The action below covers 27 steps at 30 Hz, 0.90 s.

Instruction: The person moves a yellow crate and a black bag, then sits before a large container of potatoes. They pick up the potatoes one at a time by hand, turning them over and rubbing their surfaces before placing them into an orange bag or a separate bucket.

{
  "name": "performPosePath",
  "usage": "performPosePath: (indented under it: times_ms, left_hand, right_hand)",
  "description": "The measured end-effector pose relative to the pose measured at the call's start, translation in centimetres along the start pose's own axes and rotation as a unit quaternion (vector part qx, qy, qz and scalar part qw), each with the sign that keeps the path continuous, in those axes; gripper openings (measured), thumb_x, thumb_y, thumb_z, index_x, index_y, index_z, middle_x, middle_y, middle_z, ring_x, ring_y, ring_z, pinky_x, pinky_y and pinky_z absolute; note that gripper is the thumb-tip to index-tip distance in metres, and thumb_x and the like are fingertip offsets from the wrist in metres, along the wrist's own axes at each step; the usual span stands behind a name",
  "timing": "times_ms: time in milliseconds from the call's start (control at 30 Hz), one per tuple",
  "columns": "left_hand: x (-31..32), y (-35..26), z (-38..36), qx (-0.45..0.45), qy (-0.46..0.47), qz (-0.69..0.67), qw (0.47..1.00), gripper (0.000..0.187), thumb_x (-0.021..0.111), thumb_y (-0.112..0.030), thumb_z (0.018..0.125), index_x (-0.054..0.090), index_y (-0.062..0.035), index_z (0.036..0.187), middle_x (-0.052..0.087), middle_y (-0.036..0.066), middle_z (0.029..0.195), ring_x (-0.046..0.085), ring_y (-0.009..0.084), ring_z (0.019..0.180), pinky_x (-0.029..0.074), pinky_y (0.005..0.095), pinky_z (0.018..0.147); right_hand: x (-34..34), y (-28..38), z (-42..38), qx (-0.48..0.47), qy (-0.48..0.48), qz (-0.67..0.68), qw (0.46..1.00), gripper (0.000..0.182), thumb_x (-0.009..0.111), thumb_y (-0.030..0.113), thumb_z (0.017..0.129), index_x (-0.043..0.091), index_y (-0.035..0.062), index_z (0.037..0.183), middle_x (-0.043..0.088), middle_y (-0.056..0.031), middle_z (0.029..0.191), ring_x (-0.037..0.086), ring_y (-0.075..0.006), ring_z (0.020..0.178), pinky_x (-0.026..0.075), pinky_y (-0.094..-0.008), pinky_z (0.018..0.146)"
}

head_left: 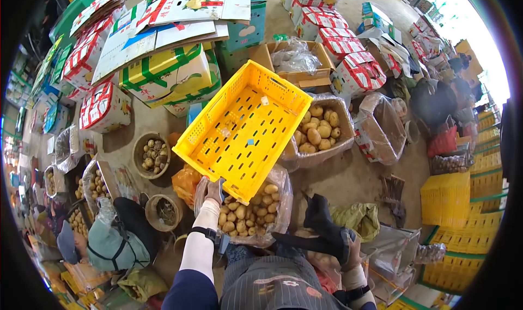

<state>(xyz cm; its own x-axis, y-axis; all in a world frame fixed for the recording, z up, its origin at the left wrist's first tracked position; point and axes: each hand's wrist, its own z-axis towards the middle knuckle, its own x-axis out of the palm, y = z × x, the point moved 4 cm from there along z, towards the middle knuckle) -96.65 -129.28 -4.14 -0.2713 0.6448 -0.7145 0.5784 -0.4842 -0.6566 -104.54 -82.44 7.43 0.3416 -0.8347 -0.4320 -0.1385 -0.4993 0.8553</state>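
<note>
Above the open plastic-lined box of yellowish potatoes (248, 209), an empty yellow perforated plastic crate (242, 127) is held tilted by one rim, gripped in the gloved left hand (214, 192). With so narrow a hold, it could be dropped onto the potatoes. A black cloth (321, 223) is clutched in the right hand (351, 250).

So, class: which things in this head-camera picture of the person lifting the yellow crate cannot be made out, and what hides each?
- Left hand, head view: its fingers, hidden under the yellow crate.
- Right hand: what it grips, covered by a dark glove.
- Bagged potatoes: the back of the pile, behind the crate.
- Box labels: print too small and warped.
- Scene edges: cut off by the black lens rim.
</note>
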Motion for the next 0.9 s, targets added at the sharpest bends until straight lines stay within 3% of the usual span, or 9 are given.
performPosePath:
  times_ms: [67, 133, 200, 300, 400, 533, 633, 800, 900]
  left_hand:
    - [-0.4, -1.8, -1.8, -0.364, 0.005, -0.496, 0.788, 0.033, 0.062, -0.014, 0.082, 0.062, -0.0066, 0.114, 0.060, 0.019, 0.122, 0.057, 0.0382, 0.109, 0.046, 0.0414, 0.096]
    - [2.0, 2.0, -2.3, -0.272, 0.023, -0.513, 0.814, 0.044, 0.070, -0.019, 0.077, 0.060, -0.0066, 0.118, 0.060, 0.017, 0.122, 0.056, 0.0361, 0.111, 0.045, 0.0411, 0.097]
    - [2.8, 3.9, -2.4, 0.064, -0.050, -0.060, 0.995, 0.051, 0.076, -0.021, 0.073, 0.059, -0.0063, 0.119, 0.060, 0.014, 0.120, 0.055, 0.0316, 0.112, 0.045, 0.0388, 0.096]
    - [6.9, 6.3, -3.4, -0.160, 0.015, -0.475, 0.865, 0.050, 0.058, -0.030, 0.094, 0.042, -0.0094, 0.137, 0.052, 0.010, 0.135, 0.054, 0.0211, 0.116, 0.045, 0.0319, 0.092]
    - [3.3, -1.3, -7.3, -0.202, 0.033, -0.493, 0.845, 0.040, 0.060, -0.026, 0.095, 0.054, -0.0006, 0.126, 0.059, 0.014, 0.125, 0.062, 0.0177, 0.101, 0.050, 0.0265, 0.085]
    - [-2.0, -13.8, -14.3, -0.031, 0.321, -0.575, 0.752, 0.040, 0.058, -0.024, 0.096, 0.054, 0.0028, 0.126, 0.063, 0.012, 0.116, 0.062, 0.0185, 0.102, 0.048, 0.0309, 0.093]
    - [-4.1, -16.9, -15.9, 0.199, 0.129, -0.394, 0.888, 0.039, 0.070, -0.010, 0.084, 0.058, 0.0018, 0.119, 0.066, 0.014, 0.112, 0.064, 0.0243, 0.098, 0.049, 0.0330, 0.089]
    - [-9.6, -16.0, -14.8, 0.192, 0.016, -0.230, 0.954, 0.026, 0.070, -0.005, 0.081, 0.063, -0.0015, 0.106, 0.069, 0.014, 0.094, 0.065, 0.0251, 0.085, 0.050, 0.0310, 0.079]
    - [-11.6, -12.8, -13.8, 0.143, 0.001, -0.360, 0.922, 0.021, 0.064, -0.008, 0.086, 0.064, -0.0012, 0.106, 0.069, 0.010, 0.096, 0.064, 0.0196, 0.088, 0.049, 0.0296, 0.081]
  right_hand:
    - [1.0, 3.2, -0.2, -0.311, 0.034, -0.313, 0.897, 0.021, 0.058, 0.017, 0.092, 0.064, -0.0025, 0.099, 0.066, -0.0046, 0.089, 0.061, -0.0119, 0.077, 0.051, -0.0273, 0.069]
    - [1.6, 3.7, -0.3, -0.169, 0.036, -0.133, 0.976, 0.021, 0.058, 0.017, 0.092, 0.063, -0.0019, 0.100, 0.066, -0.0049, 0.091, 0.062, -0.0126, 0.079, 0.051, -0.0275, 0.070]
    - [2.8, 5.2, 0.1, -0.034, 0.033, 0.061, 0.997, 0.021, 0.058, 0.017, 0.092, 0.063, -0.0013, 0.101, 0.066, -0.0052, 0.093, 0.063, -0.0133, 0.081, 0.052, -0.0276, 0.071]
    - [4.5, 7.5, 0.3, 0.106, 0.074, 0.353, 0.926, 0.022, 0.061, 0.020, 0.092, 0.061, -0.0006, 0.101, 0.066, -0.0050, 0.092, 0.062, -0.0122, 0.078, 0.052, -0.0266, 0.071]
    - [6.2, 7.2, 1.7, 0.077, 0.103, 0.383, 0.915, 0.021, 0.061, 0.019, 0.092, 0.061, 0.0003, 0.099, 0.065, -0.0037, 0.089, 0.061, -0.0113, 0.076, 0.052, -0.0264, 0.070]
    - [10.8, 9.0, 3.9, 0.053, 0.193, 0.387, 0.900, 0.015, 0.062, 0.017, 0.091, 0.060, 0.0021, 0.092, 0.061, -0.0029, 0.080, 0.059, -0.0124, 0.072, 0.050, -0.0277, 0.064]
    - [15.1, 12.5, 3.4, -0.030, 0.206, 0.282, 0.936, 0.018, 0.061, 0.016, 0.090, 0.059, -0.0016, 0.089, 0.061, -0.0073, 0.077, 0.054, -0.0143, 0.070, 0.046, -0.0315, 0.063]
    - [18.7, 18.9, 2.2, -0.059, 0.335, 0.237, 0.910, 0.025, 0.066, 0.020, 0.091, 0.062, -0.0018, 0.103, 0.063, 0.0012, 0.086, 0.051, -0.0067, 0.074, 0.046, -0.0239, 0.065]
    - [20.5, 22.2, 1.2, -0.153, 0.392, 0.219, 0.880, 0.036, 0.071, 0.019, 0.087, 0.059, -0.0009, 0.115, 0.064, -0.0007, 0.101, 0.054, -0.0046, 0.087, 0.046, -0.0194, 0.075]
